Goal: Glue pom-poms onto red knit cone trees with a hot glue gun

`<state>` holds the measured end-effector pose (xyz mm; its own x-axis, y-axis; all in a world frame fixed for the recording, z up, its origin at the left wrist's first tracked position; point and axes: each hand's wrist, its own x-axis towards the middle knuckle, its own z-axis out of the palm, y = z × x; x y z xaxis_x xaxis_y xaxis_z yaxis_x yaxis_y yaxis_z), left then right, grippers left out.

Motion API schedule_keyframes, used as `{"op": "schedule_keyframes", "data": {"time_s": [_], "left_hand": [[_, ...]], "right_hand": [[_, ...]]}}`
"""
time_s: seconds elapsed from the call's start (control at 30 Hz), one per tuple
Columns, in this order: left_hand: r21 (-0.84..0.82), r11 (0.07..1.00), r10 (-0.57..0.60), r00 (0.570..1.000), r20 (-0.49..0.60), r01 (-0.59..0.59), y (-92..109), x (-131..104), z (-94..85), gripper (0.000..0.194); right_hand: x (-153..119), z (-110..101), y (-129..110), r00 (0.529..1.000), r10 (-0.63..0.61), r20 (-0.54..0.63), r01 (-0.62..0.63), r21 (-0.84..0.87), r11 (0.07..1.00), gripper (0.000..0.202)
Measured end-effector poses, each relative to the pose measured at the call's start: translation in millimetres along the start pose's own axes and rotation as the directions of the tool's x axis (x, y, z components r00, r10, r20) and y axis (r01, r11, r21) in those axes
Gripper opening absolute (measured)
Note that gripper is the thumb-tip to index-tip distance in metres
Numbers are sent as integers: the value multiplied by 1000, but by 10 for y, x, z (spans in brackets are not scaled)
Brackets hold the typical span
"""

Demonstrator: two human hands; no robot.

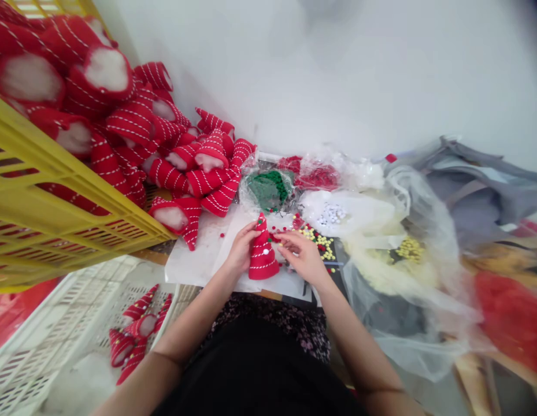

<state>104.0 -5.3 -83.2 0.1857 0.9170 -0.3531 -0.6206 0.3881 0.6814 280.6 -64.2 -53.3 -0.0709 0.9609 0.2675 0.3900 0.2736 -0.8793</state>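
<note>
A small red cone-shaped stuffed hat with white dashed stripes [263, 260] stands point-up over the white paper. My left hand [241, 247] is closed on its left side near the tip. Small green and white pompoms dot the cone. My right hand [300, 254] is beside its right side, fingers drawn together in a pinch. Whatever is between those fingertips is too small to make out. Loose yellow pompoms [323, 242] lie just beyond the right hand, with some red ones among them. A plastic bag of green pompoms [268, 189] sits behind the cone.
Many striped red cones [173, 156] overflow from a yellow crate [77, 190] at left. Below it, a white basket [173, 323] holds several decorated cones [140, 329]. Bags of red pompoms [315, 176], white pompoms [332, 214] and a clear plastic bag [424, 300] lie to the right.
</note>
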Motion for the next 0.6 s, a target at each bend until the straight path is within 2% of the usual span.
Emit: {"op": "schedule_keyframes", "data": {"time_s": [0.1, 0.17, 0.3, 0.5, 0.6], "left_hand": [[-22, 1000, -9, 1000, -12, 9, -8, -1, 9, 43], [-28, 1000, -8, 1000, -20, 8, -13, -1, 12, 43], [-15, 1000, -11, 1000, -4, 11, -20, 2, -16, 44], [-35, 999, -28, 1000, 10, 28, -15, 6, -34, 44], [-47, 999, -22, 1000, -3, 21, -8, -9, 23, 41]], "right_hand": [[0, 114, 32, 993, 116, -22, -114, 74, 991, 12], [10, 171, 52, 991, 130, -31, -128, 60, 990, 11], [31, 172, 70, 999, 28, -33, -28, 0, 1000, 14], [-40, 100, -68, 987, -81, -138, 77, -38, 996, 10], [-81, 166, -160, 984, -155, -90, 148, -81, 986, 6]]}}
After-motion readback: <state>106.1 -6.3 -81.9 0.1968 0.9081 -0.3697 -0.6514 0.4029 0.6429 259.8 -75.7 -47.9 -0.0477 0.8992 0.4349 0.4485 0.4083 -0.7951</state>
